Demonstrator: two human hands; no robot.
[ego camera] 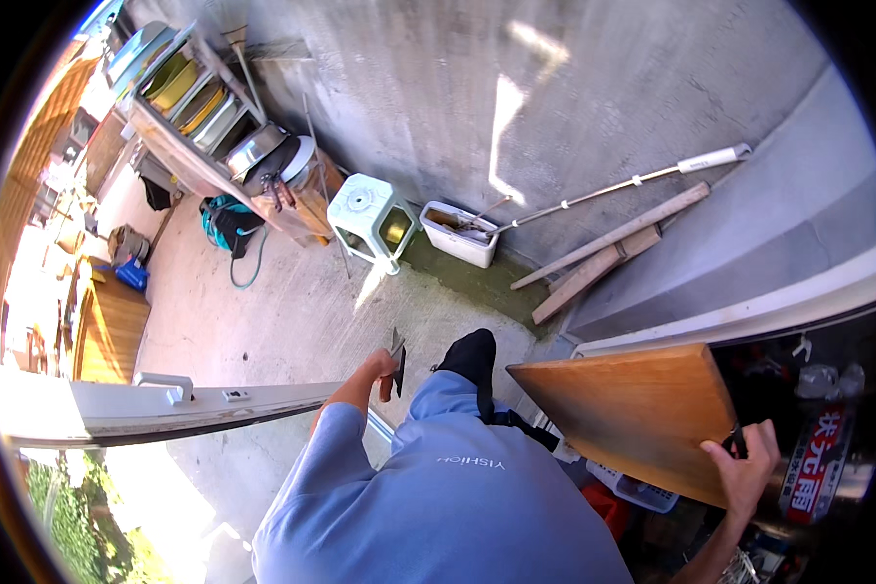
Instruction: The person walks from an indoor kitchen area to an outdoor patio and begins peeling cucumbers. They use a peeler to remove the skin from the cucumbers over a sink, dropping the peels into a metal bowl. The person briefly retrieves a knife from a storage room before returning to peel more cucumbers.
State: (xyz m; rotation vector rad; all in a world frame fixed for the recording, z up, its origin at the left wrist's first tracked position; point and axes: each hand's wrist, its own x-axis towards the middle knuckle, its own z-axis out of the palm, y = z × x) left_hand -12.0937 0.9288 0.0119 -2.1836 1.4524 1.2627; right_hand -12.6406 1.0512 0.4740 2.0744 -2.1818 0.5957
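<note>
My left hand (382, 366) grips a hand tool (385, 387) with a brown handle, a dark flat part and a pointed metal blade; it may be more than one trowel, which I cannot tell. Out to the right, my right hand (748, 456) holds the edge of a large wooden board (642, 416) by a small black part. The board is tilted beside my body, above a white plastic basket (646, 495). Part of the tool is hidden by my left fingers.
An open white door (219, 410) stands at left. Ahead are a pale plastic stool (363, 197), a white bin (467, 247) with a long pole (598, 191), and wooden beams (606, 274) by the wall. A rack (190, 131) of basins stands upper left. Dark storage clutter lies at right.
</note>
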